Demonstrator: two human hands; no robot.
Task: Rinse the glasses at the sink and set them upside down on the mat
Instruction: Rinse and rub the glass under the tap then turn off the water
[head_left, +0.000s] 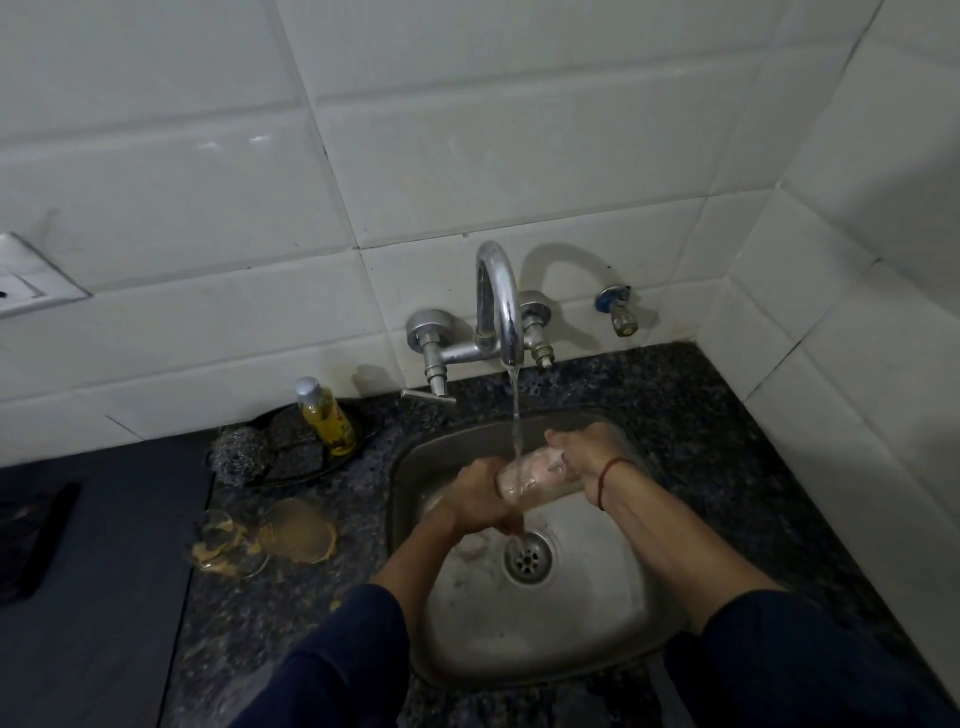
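Two hands on one glass (525, 475), centre of frame. Your left hand (478, 501) wraps its left end; your right hand (582, 447) grips the right end. The glass lies sideways under the tap (498, 304) stream, over the sink (597, 618). Two more glasses (304, 530) sit on the counter (727, 441) left of the sink. A yellow bottle (328, 418) stands above them, mid-left of frame.

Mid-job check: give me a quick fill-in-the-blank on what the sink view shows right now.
1. The tap is turned ____.
2. The left hand and right hand hold one ____ under the stream.
3. The yellow bottle stands to the ____ of the sink.
Missing words: on; glass; left.
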